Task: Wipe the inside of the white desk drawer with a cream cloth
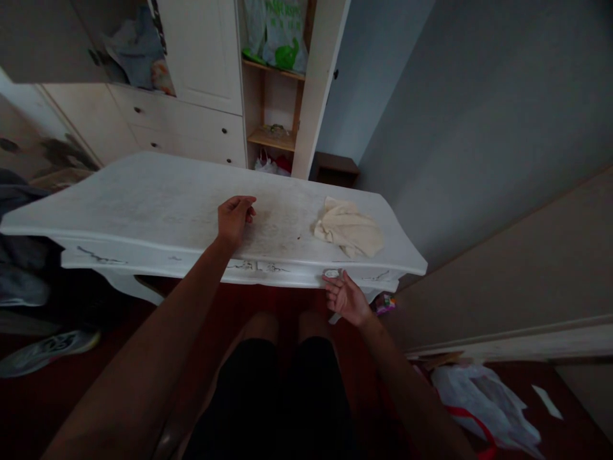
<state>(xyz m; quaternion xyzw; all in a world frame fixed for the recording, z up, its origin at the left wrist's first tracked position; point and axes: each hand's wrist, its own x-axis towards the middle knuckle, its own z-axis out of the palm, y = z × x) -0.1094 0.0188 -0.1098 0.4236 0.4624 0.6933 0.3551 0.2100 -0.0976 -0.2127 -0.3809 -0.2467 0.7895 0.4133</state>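
Observation:
A white table (158, 198) with a worn, smudged top and painted branch patterns along its front stands before me. Over the middle of the tabletop, my left hand (234, 220) is closed, thumb and fingers pressed together; what they hold, if anything, is hidden. At the front edge, the thumb and forefinger of my right hand (348, 300) are at an ornate white drawer knob (331, 273), one on its right and one below it. The other fingers curl loosely under it. A crumpled cream cloth (349, 229) lies on the right part of the top.
Behind the table is a white wardrobe (201, 57) with an open door (318, 89) and plastic bags (285, 35) on a shelf. A shoe (50, 351) is at lower left. A white plastic bag (483, 402) lies at lower right, near the grey wall.

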